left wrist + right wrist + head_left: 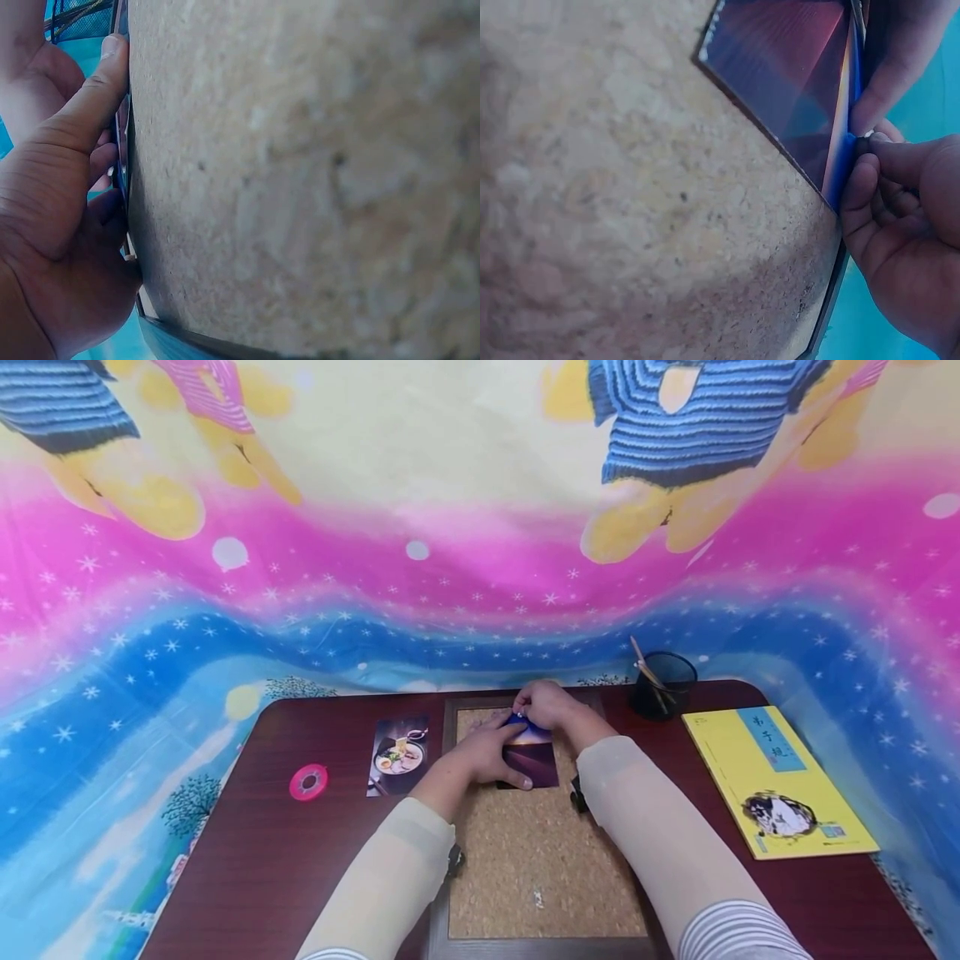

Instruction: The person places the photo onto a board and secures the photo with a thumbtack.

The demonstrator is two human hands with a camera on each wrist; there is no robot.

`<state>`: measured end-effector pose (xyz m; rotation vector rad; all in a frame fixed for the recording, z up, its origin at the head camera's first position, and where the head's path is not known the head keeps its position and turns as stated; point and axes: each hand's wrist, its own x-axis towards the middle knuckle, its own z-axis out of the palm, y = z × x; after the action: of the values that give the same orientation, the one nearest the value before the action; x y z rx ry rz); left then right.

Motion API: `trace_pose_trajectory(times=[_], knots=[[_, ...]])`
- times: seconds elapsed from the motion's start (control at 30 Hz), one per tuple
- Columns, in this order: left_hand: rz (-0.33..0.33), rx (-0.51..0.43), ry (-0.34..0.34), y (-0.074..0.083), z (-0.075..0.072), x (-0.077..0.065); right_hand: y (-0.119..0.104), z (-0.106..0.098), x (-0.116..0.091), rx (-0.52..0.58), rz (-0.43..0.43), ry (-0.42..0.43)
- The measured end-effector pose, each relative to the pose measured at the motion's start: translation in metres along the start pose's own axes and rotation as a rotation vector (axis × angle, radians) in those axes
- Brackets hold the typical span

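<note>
A photo card (534, 760) with a purple and blue picture lies on the upper part of a framed cork board (547, 852). My left hand (491, 752) presses it flat with fingers spread, the thumb near the card's lower edge. At the card's top edge, my right hand (546, 703) pinches a small pale push pin (868, 135) between thumb and index finger. Its point is hidden by the fingertips. In the right wrist view, the left hand's finger (889, 82) rests on the card right beside the pin. Small whitish pins (538, 897) lie low on the board.
Left of the board lies a photo of a noodle bowl (400, 758), with a round pink case (309, 782) farther left. A black mesh pen holder (663, 685) stands at the back right. Nearer on that side is a yellow book (780, 785). A patterned cloth (450, 568) hangs behind the table.
</note>
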<state>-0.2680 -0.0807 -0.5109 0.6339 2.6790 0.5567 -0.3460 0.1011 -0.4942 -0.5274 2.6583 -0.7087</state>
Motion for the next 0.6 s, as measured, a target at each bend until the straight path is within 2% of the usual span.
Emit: trace_pose_trajectory(times=[0.43, 0.6], knots=[[-0.008, -0.003, 0.005, -0.0021, 0.0015, 0.0010, -0.0008, 0.0024, 0.0006, -0.002, 0.027, 0.051], [-0.010, -0.015, 0.000, -0.0027, 0.0016, 0.0010, 0.0007, 0.0036, 0.0026, 0.038, 0.047, 0.058]])
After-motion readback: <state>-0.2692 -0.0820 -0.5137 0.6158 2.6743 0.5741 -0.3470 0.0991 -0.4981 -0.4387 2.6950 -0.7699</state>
